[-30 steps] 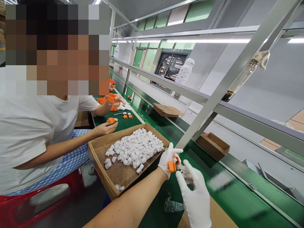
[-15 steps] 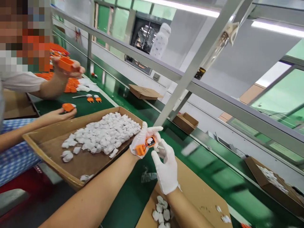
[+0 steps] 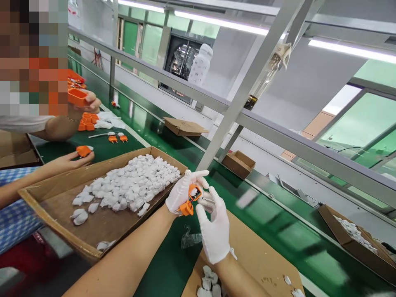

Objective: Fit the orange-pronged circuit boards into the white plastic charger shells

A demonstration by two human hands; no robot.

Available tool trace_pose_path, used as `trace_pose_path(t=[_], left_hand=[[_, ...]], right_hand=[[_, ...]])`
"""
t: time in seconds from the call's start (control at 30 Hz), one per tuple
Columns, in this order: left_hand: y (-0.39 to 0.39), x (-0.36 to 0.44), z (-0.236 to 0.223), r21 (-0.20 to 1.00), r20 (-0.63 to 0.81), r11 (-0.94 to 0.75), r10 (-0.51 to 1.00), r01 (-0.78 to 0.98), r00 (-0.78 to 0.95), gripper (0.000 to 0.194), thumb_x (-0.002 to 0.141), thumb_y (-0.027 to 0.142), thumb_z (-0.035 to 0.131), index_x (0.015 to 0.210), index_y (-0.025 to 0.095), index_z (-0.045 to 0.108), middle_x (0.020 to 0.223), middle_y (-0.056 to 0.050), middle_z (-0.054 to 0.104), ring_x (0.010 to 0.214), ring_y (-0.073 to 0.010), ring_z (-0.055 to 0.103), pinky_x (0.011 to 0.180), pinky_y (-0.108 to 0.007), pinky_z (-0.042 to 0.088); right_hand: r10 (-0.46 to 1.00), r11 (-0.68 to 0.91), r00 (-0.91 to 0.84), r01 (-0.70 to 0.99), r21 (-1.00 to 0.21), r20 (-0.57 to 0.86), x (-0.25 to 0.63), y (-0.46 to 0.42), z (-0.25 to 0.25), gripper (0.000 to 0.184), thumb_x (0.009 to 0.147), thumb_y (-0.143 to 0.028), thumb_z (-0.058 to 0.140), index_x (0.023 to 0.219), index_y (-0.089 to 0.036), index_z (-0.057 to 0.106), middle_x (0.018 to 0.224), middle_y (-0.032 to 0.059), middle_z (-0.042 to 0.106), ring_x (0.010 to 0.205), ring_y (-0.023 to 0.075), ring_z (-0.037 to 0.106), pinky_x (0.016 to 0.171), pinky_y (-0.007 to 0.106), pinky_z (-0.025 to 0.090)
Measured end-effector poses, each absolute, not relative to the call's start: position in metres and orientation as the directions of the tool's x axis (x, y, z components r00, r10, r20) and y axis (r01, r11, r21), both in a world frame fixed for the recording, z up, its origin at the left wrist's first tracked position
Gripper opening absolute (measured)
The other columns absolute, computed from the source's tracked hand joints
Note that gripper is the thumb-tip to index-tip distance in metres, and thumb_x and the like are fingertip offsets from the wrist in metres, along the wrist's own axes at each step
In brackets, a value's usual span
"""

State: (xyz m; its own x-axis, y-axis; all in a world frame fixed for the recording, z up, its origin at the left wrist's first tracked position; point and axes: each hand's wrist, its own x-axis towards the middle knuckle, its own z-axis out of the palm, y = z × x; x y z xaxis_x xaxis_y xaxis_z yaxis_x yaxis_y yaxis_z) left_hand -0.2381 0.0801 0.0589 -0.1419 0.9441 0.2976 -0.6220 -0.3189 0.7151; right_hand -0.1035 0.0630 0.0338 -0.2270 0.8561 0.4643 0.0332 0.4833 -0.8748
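Both my hands wear white gloves and meet above the green bench. My left hand (image 3: 179,194) holds an orange plug casing (image 3: 194,192) in its fingers, with its forefinger stretched out past it. The casing's open side shows something white and dark inside. A second orange piece (image 3: 186,208) hangs beside it against the left palm, seemingly joined by a thin wire. My right hand (image 3: 215,227) has its fingers bent at the casing's right edge, the thumb close to the lower piece. Its fingertips partly cover what they grip.
A cardboard tray (image 3: 55,208) of white wrapped pieces (image 3: 133,183) stands at left. Under my right arm lies a cardboard sheet (image 3: 250,247) with more white pieces (image 3: 208,280). A co-worker's hands (image 3: 69,163) hold orange parts. A metal frame (image 3: 229,119) rises beyond; small boxes (image 3: 238,164) sit behind.
The view has shifted slightly. The orange casing has tilted in my left hand, its opening now slanted, and my right fingers are closer around its edge.
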Motion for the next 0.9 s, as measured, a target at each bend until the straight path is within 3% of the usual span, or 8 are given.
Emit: trace_pose_path(t=[0.13, 0.33, 0.47, 0.6, 0.67, 0.77, 0.9], left_hand=[[0.08, -0.236, 0.053, 0.742, 0.36, -0.379, 0.921, -0.553, -0.148, 0.066, 0.086, 0.073, 0.056, 0.122, 0.02, 0.072, 0.093, -0.007, 0.067, 0.067, -0.0132, 0.058, 0.062, -0.026, 0.053], [0.08, -0.234, 0.047, 0.795, 0.4, -0.441, 0.897, -0.416, -0.187, 0.061, 0.093, 0.069, 0.046, 0.129, 0.025, 0.069, 0.114, -0.01, 0.065, 0.081, -0.0168, 0.061, 0.069, -0.027, 0.054], [0.079, -0.23, 0.047, 0.813, 0.358, -0.407, 0.913, -0.417, -0.194, 0.072, 0.091, 0.076, 0.037, 0.137, 0.027, 0.064, 0.131, -0.011, 0.061, 0.078, -0.0177, 0.061, 0.065, -0.03, 0.054], [0.081, -0.228, 0.048, 0.791, 0.343, -0.388, 0.922, -0.472, -0.182, 0.086, 0.088, 0.083, 0.021, 0.142, 0.027, 0.059, 0.137, -0.012, 0.059, 0.093, -0.0239, 0.064, 0.076, -0.034, 0.056], [0.083, -0.23, 0.051, 0.767, 0.326, -0.377, 0.926, -0.519, -0.191, 0.096, 0.086, 0.086, 0.014, 0.141, 0.023, 0.059, 0.133, -0.014, 0.062, 0.089, -0.0233, 0.064, 0.074, -0.034, 0.055], [0.084, -0.235, 0.059, 0.712, 0.248, -0.342, 0.939, -0.613, -0.237, 0.093, 0.089, 0.082, 0.018, 0.136, 0.016, 0.062, 0.122, -0.015, 0.065, 0.071, -0.017, 0.059, 0.065, -0.032, 0.052], [0.08, -0.24, 0.071, 0.645, 0.148, -0.278, 0.959, -0.712, -0.241, 0.085, 0.092, 0.077, 0.025, 0.129, 0.012, 0.064, 0.117, -0.015, 0.063, 0.066, -0.0146, 0.056, 0.057, -0.029, 0.049]], right_hand=[[0.815, 0.562, -0.236, 0.107, -0.82, 0.528, -0.102, 0.055, 0.044, 0.051, 0.09, -0.026, 0.066, 0.139, -0.029, 0.055, 0.131, 0.0082, 0.058, 0.103, 0.0203, 0.066, 0.092, 0.042, 0.058], [0.897, 0.413, -0.231, 0.129, -0.902, 0.377, -0.114, 0.061, 0.058, 0.054, 0.077, -0.036, 0.078, 0.128, -0.026, 0.067, 0.124, 0.0078, 0.06, 0.088, 0.0184, 0.067, 0.081, 0.037, 0.06], [0.92, 0.334, -0.238, 0.059, -0.941, 0.312, -0.117, 0.073, 0.055, 0.047, 0.076, -0.037, 0.076, 0.122, -0.026, 0.071, 0.124, 0.0071, 0.061, 0.091, 0.0179, 0.067, 0.086, 0.036, 0.059], [0.909, 0.37, -0.225, 0.047, -0.928, 0.352, -0.111, 0.084, 0.052, 0.047, 0.073, -0.034, 0.079, 0.119, -0.025, 0.071, 0.123, 0.0067, 0.062, 0.092, 0.0179, 0.064, 0.088, 0.037, 0.057], [0.917, 0.255, -0.294, -0.09, -0.963, 0.27, -0.105, 0.087, 0.055, 0.045, 0.078, -0.041, 0.075, 0.12, -0.024, 0.07, 0.117, 0.0068, 0.065, 0.085, 0.0169, 0.062, 0.083, 0.036, 0.056], [0.862, -0.084, -0.498, -0.321, -0.943, 0.092, -0.095, 0.086, 0.064, 0.043, 0.085, -0.053, 0.067, 0.115, -0.022, 0.071, 0.109, 0.0071, 0.068, 0.078, 0.0148, 0.057, 0.077, 0.032, 0.054], [0.76, -0.331, -0.65, -0.395, -0.857, 0.006, -0.091, 0.078, 0.067, 0.039, 0.088, -0.054, 0.062, 0.108, -0.022, 0.073, 0.115, 0.0085, 0.067, 0.074, 0.014, 0.05, 0.07, 0.029, 0.051]])
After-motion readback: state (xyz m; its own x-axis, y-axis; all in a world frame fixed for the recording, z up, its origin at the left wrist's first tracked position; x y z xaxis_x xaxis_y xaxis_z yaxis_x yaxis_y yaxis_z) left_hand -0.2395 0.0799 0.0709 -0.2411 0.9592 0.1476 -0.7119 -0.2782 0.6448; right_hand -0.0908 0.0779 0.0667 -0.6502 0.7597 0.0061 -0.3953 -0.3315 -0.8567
